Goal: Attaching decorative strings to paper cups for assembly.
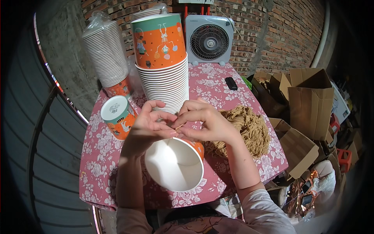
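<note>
My left hand [150, 123] and my right hand [204, 121] meet above a paper bucket [167, 165] with a white inside and an orange outside. A short bit of tan cord [178, 127] shows between the fingertips. My right thumb and forefinger pinch it; the left thumb and a finger press on it while the other left fingers are loosely curled. The bucket lies tipped, its mouth facing me. To the right of my right hand, partly behind its forearm, sits a heap of tan cords [247, 130].
A tall stack of orange-and-green paper buckets [161, 78] rises behind my hands. An upside-down bucket [119, 117] and a bagged stack [105, 54] stand left. A grey box fan [210, 41] and a black object [231, 83] are farther back. Cardboard boxes [309, 109] crowd the right side.
</note>
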The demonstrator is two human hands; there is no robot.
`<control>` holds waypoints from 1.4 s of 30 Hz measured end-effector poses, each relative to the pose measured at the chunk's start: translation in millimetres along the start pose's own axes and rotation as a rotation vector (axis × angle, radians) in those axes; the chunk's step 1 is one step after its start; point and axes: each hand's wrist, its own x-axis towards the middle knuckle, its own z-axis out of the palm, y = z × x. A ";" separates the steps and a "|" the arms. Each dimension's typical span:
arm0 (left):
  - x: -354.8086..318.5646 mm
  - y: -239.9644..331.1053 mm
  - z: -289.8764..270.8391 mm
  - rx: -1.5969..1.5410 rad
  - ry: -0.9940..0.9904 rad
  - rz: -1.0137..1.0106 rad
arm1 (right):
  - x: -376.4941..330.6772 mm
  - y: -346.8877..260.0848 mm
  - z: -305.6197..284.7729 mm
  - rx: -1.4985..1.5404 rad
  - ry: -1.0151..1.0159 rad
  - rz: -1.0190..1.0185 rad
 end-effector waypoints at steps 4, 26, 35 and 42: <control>0.8 -2.6 -1.2 0.045 0.025 0.053 | 1.2 -2.8 -2.6 0.008 -0.006 -0.002; -1.3 0.4 -1.1 0.029 -0.042 0.033 | 1.8 -5.8 -3.7 0.091 -0.020 0.034; -1.8 0.3 -1.0 0.052 -0.092 0.001 | 1.8 -9.6 -10.9 0.087 -0.003 0.061; -1.5 3.7 12.4 0.083 -0.047 -0.081 | 1.0 -7.6 -8.7 0.095 0.012 0.020</control>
